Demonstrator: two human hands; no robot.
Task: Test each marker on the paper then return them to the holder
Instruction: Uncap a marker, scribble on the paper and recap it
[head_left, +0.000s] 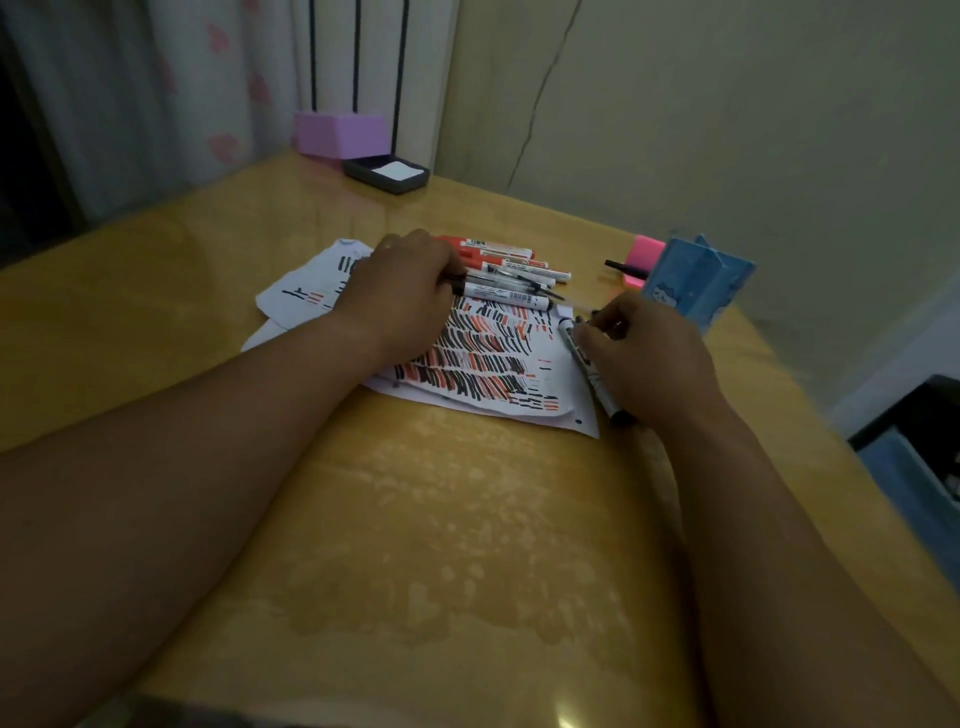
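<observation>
Right hand (641, 358) pinches black marker (570, 338) beneath its palm — left hand (410, 283) grips marker pile (511, 275).

No wording could be read. Barcode stripes and fine print were seen on the white barrels of the markers (519, 297), but the characters were too small and blurred. A white cartoon figure was printed on the blue holder (696, 280).

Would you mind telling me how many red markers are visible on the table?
2. The first red marker lies farthest in the row beyond the left hand; the second red marker lies beside it, nearer. Others may hide under the hand.
</observation>
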